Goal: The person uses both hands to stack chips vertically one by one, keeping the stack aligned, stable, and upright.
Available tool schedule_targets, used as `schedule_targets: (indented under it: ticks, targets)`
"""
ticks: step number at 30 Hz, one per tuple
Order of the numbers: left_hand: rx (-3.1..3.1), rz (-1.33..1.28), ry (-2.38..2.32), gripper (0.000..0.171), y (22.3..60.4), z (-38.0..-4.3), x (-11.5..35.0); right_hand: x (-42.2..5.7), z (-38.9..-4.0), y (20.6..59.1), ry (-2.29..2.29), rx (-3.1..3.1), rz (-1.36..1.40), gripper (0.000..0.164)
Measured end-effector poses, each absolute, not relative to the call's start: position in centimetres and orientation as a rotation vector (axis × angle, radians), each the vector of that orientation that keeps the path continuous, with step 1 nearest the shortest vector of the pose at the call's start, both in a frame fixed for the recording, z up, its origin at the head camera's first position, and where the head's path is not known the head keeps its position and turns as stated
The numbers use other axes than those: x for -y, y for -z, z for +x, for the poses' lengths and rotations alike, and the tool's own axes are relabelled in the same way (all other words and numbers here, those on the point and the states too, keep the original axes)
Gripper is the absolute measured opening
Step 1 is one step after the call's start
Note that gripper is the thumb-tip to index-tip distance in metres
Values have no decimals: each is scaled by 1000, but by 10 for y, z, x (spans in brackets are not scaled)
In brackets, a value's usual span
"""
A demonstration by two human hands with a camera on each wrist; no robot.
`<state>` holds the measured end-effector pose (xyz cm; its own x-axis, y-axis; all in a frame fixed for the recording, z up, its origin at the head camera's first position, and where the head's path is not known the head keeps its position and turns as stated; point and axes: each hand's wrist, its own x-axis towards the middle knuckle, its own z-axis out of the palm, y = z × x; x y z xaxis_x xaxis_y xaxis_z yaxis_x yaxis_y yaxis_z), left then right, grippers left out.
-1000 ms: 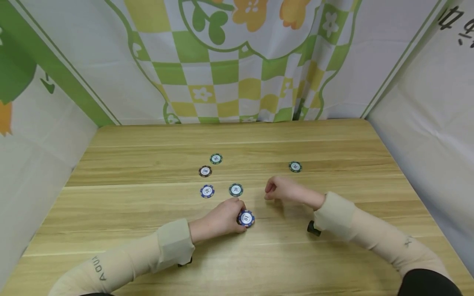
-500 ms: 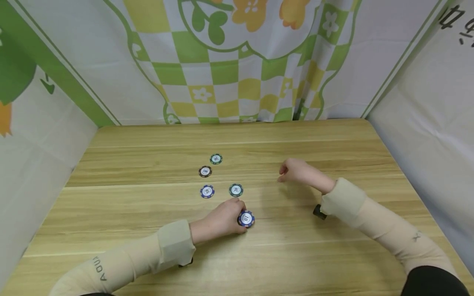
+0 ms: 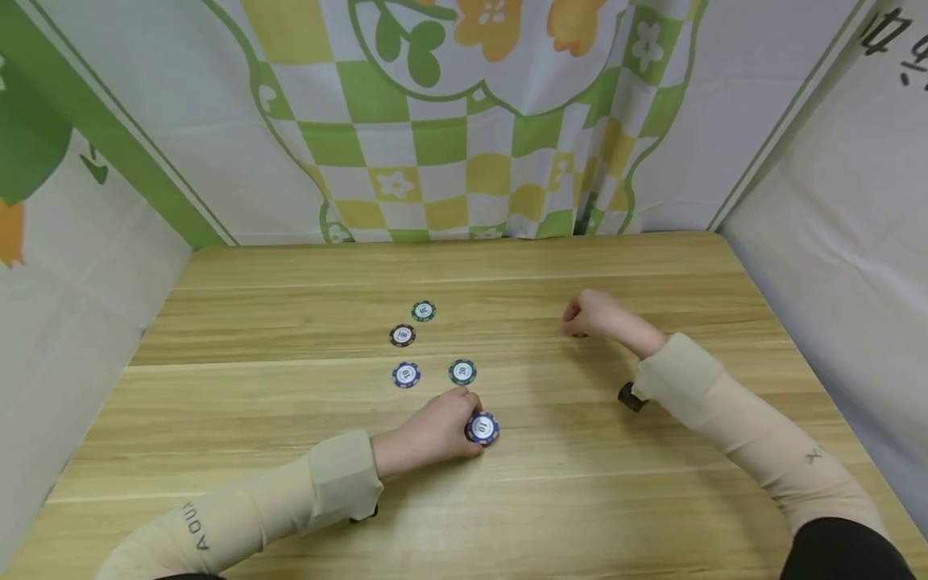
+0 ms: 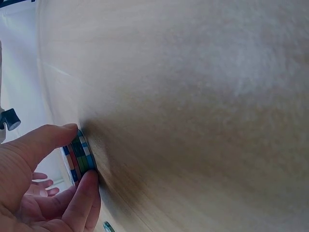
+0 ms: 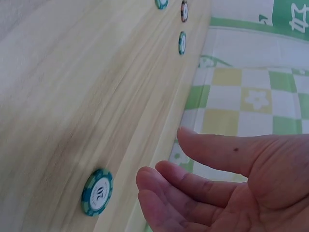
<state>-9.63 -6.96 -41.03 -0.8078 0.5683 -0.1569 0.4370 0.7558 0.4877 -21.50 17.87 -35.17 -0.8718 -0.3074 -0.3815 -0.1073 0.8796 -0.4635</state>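
My left hand [image 3: 435, 431] grips a short stack of poker chips [image 3: 482, 428] low on the table, a blue chip marked 10 on top. Thumb and fingertips pinch the stack's edge in the left wrist view, where several striped rims [image 4: 81, 159] show in layers. My right hand [image 3: 602, 312] hovers above a green poker chip [image 5: 97, 192] marked 20, which lies flat on the wood. From the head view the hand covers most of that chip. Thumb and fingers of the right hand stand apart, with nothing between them in the right wrist view.
Left of centre lie a green 20 chip [image 3: 424, 311], a black 100 chip [image 3: 402, 335] and a blue 10 chip [image 3: 406, 374]. Another green 20 chip [image 3: 462, 371] lies just beyond the left hand. A patterned curtain [image 3: 464, 161] hangs at the far table edge.
My right hand has moved away from the left hand, rightward and farther across the table, to over the lone green chip. The left hand and its stack have stayed put.
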Motion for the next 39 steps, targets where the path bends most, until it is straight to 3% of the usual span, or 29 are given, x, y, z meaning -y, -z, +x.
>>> schedule_targets:
  ticks: [39]
  targets:
    - [-2666, 788, -630, 38, 412, -96, 71, -200, -236, 389, 634, -2677, -147, 36]
